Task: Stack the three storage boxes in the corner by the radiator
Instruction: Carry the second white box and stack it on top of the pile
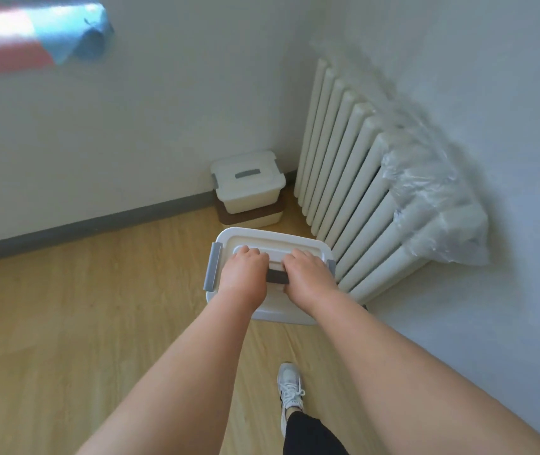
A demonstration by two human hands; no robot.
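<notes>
The storage box in hand [263, 237] is white plastic with rounded corners. Its lid is on and has a recessed middle panel. A light grey latch [213, 269] clips the lid down on the left side, and a second latch [331, 265] shows at the right edge. A dark grey handle [277, 276] runs across the middle of the lid.

Both hands are on that handle. The left hand [245, 274] and the right hand [308, 274] sit side by side, each grip closed, fingers curled over and under the bar with the knuckles up.

The box is over the wooden floor [65, 323], just beside the near end of the white radiator [344, 178] and a little short of the corner. Whether it touches the floor cannot be told.

In the corner, two more boxes are stacked against the wall and its grey skirting board [98, 221]. A cream box with a grey handle [249, 185] sits on a lower, wider box with a brown lid [252, 216]. All three lids are shut, so any contents are hidden.

Clear plastic wrap [432, 192] lies bunched over the radiator's near top. A white trainer [290, 392] and a black trouser leg [308, 435] show below the arms.
</notes>
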